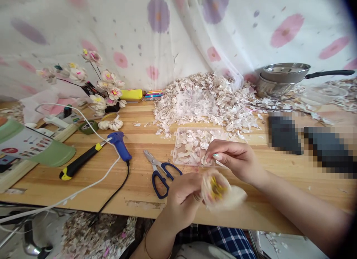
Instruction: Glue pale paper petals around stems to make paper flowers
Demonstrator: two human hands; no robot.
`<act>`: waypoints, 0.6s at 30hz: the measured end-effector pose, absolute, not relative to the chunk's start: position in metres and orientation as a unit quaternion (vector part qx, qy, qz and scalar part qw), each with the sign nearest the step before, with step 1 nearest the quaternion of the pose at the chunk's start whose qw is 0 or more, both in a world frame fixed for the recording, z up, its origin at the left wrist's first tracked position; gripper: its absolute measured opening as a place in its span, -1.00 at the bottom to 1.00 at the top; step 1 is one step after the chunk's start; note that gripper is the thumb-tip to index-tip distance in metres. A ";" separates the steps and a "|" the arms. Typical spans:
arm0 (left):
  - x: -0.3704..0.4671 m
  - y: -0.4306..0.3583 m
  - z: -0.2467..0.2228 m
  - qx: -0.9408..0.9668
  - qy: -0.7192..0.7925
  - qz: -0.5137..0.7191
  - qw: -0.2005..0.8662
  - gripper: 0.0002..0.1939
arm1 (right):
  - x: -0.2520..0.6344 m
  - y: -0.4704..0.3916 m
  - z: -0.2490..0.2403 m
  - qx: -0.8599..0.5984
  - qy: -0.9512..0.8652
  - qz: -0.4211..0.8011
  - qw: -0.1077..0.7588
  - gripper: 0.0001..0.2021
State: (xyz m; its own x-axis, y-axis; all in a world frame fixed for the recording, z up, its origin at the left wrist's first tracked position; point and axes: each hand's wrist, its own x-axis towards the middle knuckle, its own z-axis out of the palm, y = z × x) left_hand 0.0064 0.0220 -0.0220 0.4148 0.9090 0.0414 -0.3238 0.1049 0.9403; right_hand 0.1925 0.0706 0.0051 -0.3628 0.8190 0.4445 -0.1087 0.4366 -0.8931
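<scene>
In my left hand (185,195), closed at the table's front edge, is an artificial flower (217,190) with pale petals and a yellow centre, slightly blurred. My right hand (235,156) is just beyond it, over the right part of a clear plastic box (176,149). Thumb and forefinger are pinched together there; whatever is between them is too small to make out. Loose whitish petals (189,147) lie in the box. Blue-handled scissors (158,173) rest to the left of the box, points away from me.
A big heap of petals (167,114) with another clear box (196,102) stands behind. To the left are a blue glue gun (119,143), its cable, a black-and-yellow cutter (80,162), green tape (87,127) and finished flowers (108,76). Steel pans (284,78) stand at the back right.
</scene>
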 end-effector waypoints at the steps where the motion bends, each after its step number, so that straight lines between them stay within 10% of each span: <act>1: 0.007 0.020 -0.021 0.490 0.264 0.470 0.685 -0.63 | 0.192 0.070 0.006 -0.265 -0.683 0.463 0.499 -0.87; 10: 0.006 0.021 -0.022 0.379 0.278 0.407 0.783 -0.68 | 0.194 0.074 0.003 -0.353 -0.626 0.397 0.571 -0.81; 18: 0.009 0.028 -0.032 0.391 0.363 0.352 0.769 -0.62 | 0.205 0.078 0.007 -0.410 -0.789 0.210 0.407 -0.74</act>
State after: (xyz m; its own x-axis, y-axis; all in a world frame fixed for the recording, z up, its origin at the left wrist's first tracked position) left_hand 0.0091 0.0276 -0.0318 0.4889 0.8252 -0.2829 -0.2586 0.4468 0.8564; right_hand 0.2053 0.0781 0.0070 -0.3321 0.8179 0.4698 0.4755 0.5753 -0.6655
